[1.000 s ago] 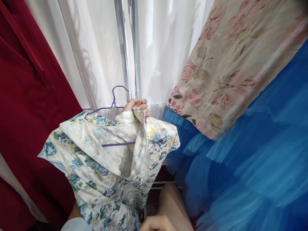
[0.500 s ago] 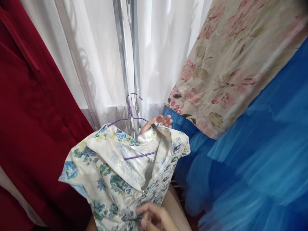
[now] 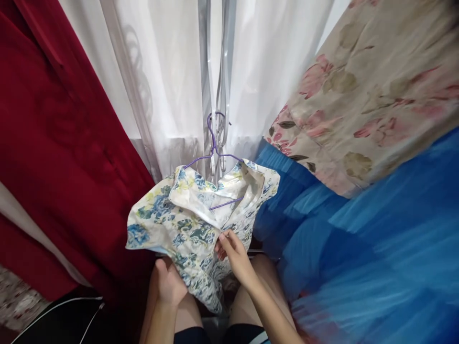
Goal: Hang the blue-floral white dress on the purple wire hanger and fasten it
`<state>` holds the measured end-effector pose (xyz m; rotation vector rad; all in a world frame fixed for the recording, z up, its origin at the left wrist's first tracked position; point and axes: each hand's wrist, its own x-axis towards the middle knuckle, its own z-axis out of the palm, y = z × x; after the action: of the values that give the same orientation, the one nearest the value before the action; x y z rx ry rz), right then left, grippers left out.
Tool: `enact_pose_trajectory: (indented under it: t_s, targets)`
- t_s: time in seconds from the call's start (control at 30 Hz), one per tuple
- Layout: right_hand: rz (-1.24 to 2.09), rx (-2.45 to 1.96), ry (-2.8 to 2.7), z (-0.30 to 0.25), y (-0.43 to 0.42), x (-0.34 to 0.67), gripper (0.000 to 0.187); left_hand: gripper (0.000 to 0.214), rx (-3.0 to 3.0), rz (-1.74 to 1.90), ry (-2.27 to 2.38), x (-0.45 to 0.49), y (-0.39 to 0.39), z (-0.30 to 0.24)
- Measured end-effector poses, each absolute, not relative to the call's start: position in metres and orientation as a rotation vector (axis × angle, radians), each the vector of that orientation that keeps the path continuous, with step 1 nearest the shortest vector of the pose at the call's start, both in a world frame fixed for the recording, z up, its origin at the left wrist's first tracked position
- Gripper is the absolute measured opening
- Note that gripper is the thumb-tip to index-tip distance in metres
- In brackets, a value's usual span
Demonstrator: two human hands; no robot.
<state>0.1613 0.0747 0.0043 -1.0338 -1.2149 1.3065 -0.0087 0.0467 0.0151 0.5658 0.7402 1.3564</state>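
Note:
A white blouse-like garment [image 3: 193, 239] with blue, green and yellow flowers hangs on a purple wire hanger [image 3: 214, 145]. Its collar gapes, showing the pale lining and the hanger's lower bar. My right hand [image 3: 232, 251] pinches the front of the garment just below the neck opening, thumb and fingers closed on the cloth. At the lower left side of the garment is my left hand [image 3: 171, 285], its thumb standing apart and its fingertips partly hidden behind the fabric.
White straps [image 3: 217, 62] hang down behind the hanger, before a white curtain [image 3: 165, 71]. Red cloth [image 3: 71, 157] hangs on the left. To the right are a beige floral cloth [image 3: 358, 105] and a blue tulle skirt [image 3: 351, 267]. My legs [image 3: 244, 310] are below.
My left hand has come out from behind the right side of the collar to the garment's lower left side. My right hand has moved up to the neck opening, which is now narrower.

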Motion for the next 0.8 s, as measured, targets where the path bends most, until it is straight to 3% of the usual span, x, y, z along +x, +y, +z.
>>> enact_pose_trajectory:
  t_s: [0.07,0.13,0.47,0.8]
  targets:
    - [1.266,-1.051,-1.173,0.003,0.08,0.156,0.037,0.075,0.521,1.341,0.724,-0.017,0.04,-0.003]
    - [1.215,-1.076,-1.145,0.005,0.082,0.152,0.038,0.065,0.506,1.335,0.747,-0.017,0.038,-0.009]
    - [1.104,-1.15,-1.369,0.014,0.078,0.154,0.035,0.049,0.487,1.426,0.928,-0.009,0.038,-0.003]
    - [1.11,-1.219,-1.4,0.009,0.075,0.167,0.036,0.032,1.095,2.148,1.424,0.003,0.055,-0.037]
